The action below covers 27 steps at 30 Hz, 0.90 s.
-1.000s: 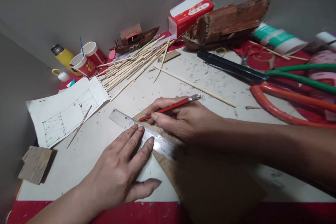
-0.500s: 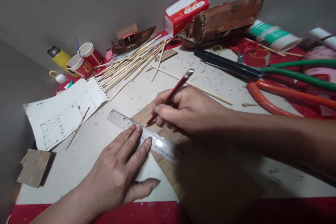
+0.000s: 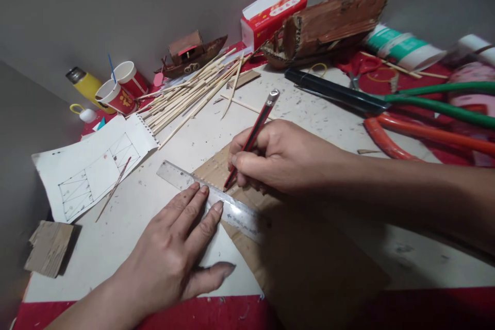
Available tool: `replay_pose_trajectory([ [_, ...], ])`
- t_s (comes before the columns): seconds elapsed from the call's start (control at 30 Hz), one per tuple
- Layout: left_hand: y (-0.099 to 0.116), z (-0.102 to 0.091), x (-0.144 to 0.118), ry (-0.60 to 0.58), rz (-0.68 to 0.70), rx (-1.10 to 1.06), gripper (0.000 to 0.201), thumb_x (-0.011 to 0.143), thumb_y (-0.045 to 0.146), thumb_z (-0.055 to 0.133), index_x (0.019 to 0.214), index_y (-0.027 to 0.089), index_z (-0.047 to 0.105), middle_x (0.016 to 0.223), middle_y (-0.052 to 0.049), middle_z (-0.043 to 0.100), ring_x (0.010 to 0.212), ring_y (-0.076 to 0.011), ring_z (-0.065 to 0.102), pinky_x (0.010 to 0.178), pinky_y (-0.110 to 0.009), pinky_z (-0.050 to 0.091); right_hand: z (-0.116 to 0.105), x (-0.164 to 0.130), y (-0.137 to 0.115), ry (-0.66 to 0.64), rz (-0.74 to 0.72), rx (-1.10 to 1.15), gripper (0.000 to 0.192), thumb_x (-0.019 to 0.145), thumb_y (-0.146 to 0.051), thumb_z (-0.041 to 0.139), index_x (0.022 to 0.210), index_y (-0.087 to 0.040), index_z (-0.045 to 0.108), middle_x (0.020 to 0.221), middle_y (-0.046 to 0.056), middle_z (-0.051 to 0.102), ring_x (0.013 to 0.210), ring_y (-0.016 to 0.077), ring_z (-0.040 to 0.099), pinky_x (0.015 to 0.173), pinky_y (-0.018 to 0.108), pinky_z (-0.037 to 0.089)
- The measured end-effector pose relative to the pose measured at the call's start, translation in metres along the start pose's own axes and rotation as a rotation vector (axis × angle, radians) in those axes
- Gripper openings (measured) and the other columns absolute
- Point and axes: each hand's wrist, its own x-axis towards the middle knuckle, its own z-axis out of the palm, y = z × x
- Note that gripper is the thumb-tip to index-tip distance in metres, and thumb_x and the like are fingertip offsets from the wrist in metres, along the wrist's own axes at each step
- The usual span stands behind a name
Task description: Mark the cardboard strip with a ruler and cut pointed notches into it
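Red-and-black pencil [image 3: 262,117], pinched between thumb and fingers of the right hand [image 3: 258,157]; it leans, its silvery end up and its point down at the far edge of a pale, shiny ruler [image 3: 238,212]. Whether the point touches the surface, cannot tell. Left hand [image 3: 178,245] laid flat, grasping nothing: fingertips press on the ruler, thumb spread out to the side. Ruler lies slantwise across brown cardboard [image 3: 266,255], one end out past its edge; much of the cardboard in shadow. Beyond the left hand, a sheet with a line drawing [image 3: 96,170], thin reddish stick [image 3: 114,189] lying across it. Farther back, a heap of pale sticks [image 3: 193,94].
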Motion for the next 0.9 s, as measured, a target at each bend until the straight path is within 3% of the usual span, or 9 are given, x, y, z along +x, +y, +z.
replay_pose_trajectory([
  [0.37,-0.0004,-0.0005,0.0006,-0.002,0.01,-0.011,0.071,0.083,0.052,0.066,0.131,0.001,0.057,0.135,-0.032,0.058,0.127,-0.0451,0.054,0.093,-0.057,0.056,0.0001,-0.0028,-0.0008,-0.001,-0.03,-0.04,0.032,0.073,-0.002,0.051,0.049,-0.02,0.059,0.039,-0.008,0.049,0.033,0.007,0.041,0.035,0.022,0.027],
  [0.63,0.0,-0.0006,0.0,0.02,0.022,0.009,0.068,0.082,0.052,0.068,0.127,0.001,0.061,0.129,-0.031,0.062,0.122,-0.0455,0.059,0.091,-0.058,0.057,-0.0025,-0.0061,0.001,0.096,0.014,0.16,0.026,0.073,-0.006,0.051,0.052,-0.02,0.059,0.047,-0.003,0.063,0.038,0.0107,0.052,0.035,0.021,0.033],
  [0.73,0.0005,0.0008,-0.0014,0.073,0.038,0.026,0.064,0.08,0.049,0.071,0.123,0.002,0.063,0.123,-0.031,0.066,0.119,-0.0446,0.061,0.09,-0.058,0.058,-0.002,-0.0065,0.001,0.173,0.028,0.224,0.025,0.071,-0.005,0.052,0.053,-0.02,0.059,0.046,-0.002,0.063,0.039,0.0108,0.053,0.037,0.02,0.037],
  [0.9,0.002,0.0011,-0.0013,0.141,0.059,0.053,0.056,0.08,0.048,0.072,0.116,0.004,0.067,0.115,-0.028,0.071,0.111,-0.0411,0.067,0.087,-0.052,0.061,0.0001,-0.0083,0.0011,0.184,0.034,0.242,0.022,0.068,-0.005,0.053,0.053,-0.02,0.059,0.046,-0.002,0.065,0.041,0.011,0.055,0.038,0.019,0.039],
])
